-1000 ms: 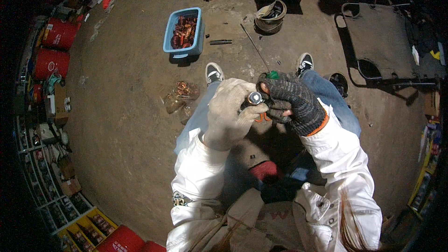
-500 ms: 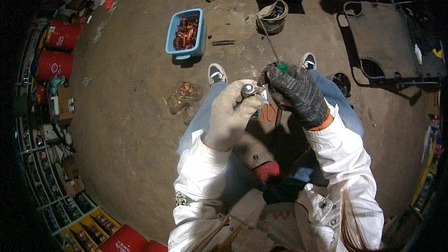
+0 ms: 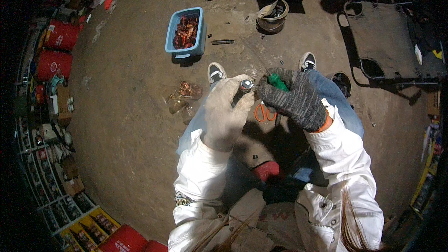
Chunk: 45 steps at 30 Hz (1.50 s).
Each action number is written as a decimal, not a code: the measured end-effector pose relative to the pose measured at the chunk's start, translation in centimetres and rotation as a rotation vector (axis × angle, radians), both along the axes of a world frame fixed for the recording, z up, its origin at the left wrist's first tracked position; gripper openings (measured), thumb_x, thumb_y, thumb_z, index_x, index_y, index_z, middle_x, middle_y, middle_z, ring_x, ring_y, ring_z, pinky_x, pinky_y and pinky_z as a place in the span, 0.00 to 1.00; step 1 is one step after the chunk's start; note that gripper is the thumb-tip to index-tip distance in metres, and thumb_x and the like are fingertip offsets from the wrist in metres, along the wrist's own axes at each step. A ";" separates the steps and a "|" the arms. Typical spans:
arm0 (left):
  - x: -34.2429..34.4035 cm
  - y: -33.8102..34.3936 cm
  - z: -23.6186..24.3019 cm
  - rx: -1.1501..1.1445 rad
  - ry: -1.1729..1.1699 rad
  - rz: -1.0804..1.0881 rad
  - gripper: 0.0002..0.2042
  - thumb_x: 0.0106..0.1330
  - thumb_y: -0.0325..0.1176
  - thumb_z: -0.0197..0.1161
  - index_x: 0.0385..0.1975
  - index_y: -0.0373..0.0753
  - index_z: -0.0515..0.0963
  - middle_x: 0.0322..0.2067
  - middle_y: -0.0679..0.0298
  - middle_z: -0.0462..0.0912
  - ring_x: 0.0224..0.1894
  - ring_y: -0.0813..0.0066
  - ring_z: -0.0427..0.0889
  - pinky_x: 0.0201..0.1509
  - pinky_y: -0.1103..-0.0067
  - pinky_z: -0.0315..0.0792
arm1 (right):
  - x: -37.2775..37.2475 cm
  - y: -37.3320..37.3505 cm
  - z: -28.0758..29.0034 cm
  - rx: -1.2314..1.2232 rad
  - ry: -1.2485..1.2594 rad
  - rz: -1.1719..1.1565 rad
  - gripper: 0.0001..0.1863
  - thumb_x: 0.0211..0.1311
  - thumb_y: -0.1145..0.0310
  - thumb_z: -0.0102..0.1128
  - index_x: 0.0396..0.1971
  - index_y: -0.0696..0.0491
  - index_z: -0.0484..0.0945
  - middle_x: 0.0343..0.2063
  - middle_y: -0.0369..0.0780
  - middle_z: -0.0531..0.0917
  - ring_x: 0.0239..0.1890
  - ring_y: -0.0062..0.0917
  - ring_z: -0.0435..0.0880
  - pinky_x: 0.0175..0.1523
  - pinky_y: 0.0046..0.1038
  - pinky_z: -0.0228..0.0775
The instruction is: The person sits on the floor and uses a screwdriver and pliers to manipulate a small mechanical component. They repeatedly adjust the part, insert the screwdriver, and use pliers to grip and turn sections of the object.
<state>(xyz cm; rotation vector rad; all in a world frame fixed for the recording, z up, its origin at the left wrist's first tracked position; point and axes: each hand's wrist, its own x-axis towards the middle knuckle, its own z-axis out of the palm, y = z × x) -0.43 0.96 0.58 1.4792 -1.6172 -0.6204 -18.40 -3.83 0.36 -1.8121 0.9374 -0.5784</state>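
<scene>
Two gloved hands are raised close together, to the right of the tub [image 3: 202,35] and nearer the body than it. The left hand [image 3: 226,109], in a pale glove, has its fingers closed around a dark cylinder [image 3: 245,85] whose shiny, round metal end faces up. That cylinder is thus held off the floor, right of the tub and on the body's side of it. The right hand [image 3: 296,95], in a dark grey knitted glove, lies further right from the tub and grips a screwdriver [image 3: 278,82] by its green handle; the thin shaft is blurred and slants up toward the tub's side. Whether the right fingertips touch the cylinder, I cannot tell. Scissors [image 3: 265,112] with orange handles show just below the hands, farther from the tub than either.

The blue tub holds a heap of coppery parts [image 3: 186,32]. Just right of it lie dark rods [image 3: 223,42], and further right stands a bucket [image 3: 270,29] with things inside. A clear bag [image 3: 177,105] with more coppery pieces lies on the tub's near side. Red drums [image 3: 53,65] stand well to its left; a dark folding cot [image 3: 387,42] is well to its right.
</scene>
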 end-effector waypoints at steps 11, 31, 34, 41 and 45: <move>0.1 -0.2 0.0 -0.081 -0.070 0.028 0.15 0.51 0.24 0.64 0.42 0.36 0.79 0.38 0.54 0.81 0.40 0.59 0.80 0.47 0.73 0.73 | 1.0 0.3 -0.9 -0.220 -0.057 -0.068 0.17 0.53 0.72 0.63 0.45 0.44 0.81 0.36 0.43 0.80 0.33 0.37 0.81 0.35 0.34 0.74; 1.3 0.6 0.2 0.502 1.005 -0.319 0.14 0.65 0.36 0.57 0.39 0.29 0.75 0.29 0.61 0.80 0.31 0.76 0.80 0.36 0.81 0.74 | 1.1 0.3 0.6 0.338 -0.453 -0.252 0.18 0.58 0.66 0.65 0.48 0.54 0.78 0.36 0.38 0.83 0.40 0.20 0.81 0.42 0.25 0.74; 1.5 -0.1 0.5 0.366 0.642 -0.360 0.14 0.63 0.36 0.58 0.37 0.29 0.76 0.28 0.62 0.80 0.30 0.76 0.79 0.36 0.81 0.72 | 1.2 0.3 0.3 0.166 -0.370 -0.207 0.19 0.58 0.64 0.66 0.48 0.55 0.77 0.37 0.41 0.83 0.40 0.23 0.82 0.42 0.27 0.75; 0.4 0.4 2.1 0.626 0.667 -0.296 0.10 0.58 0.30 0.58 0.37 0.33 0.76 0.31 0.59 0.80 0.32 0.71 0.79 0.39 0.81 0.72 | 0.3 0.2 0.6 -0.081 -0.119 -0.141 0.20 0.56 0.62 0.66 0.45 0.59 0.78 0.36 0.47 0.82 0.37 0.39 0.83 0.40 0.34 0.76; 0.8 0.3 1.5 0.096 -0.060 -0.283 0.07 0.55 0.25 0.60 0.34 0.36 0.78 0.32 0.56 0.80 0.35 0.63 0.81 0.39 0.76 0.75 | 0.5 0.0 0.7 -0.082 -0.127 -0.052 0.18 0.54 0.59 0.66 0.39 0.57 0.79 0.30 0.49 0.81 0.32 0.43 0.82 0.35 0.36 0.74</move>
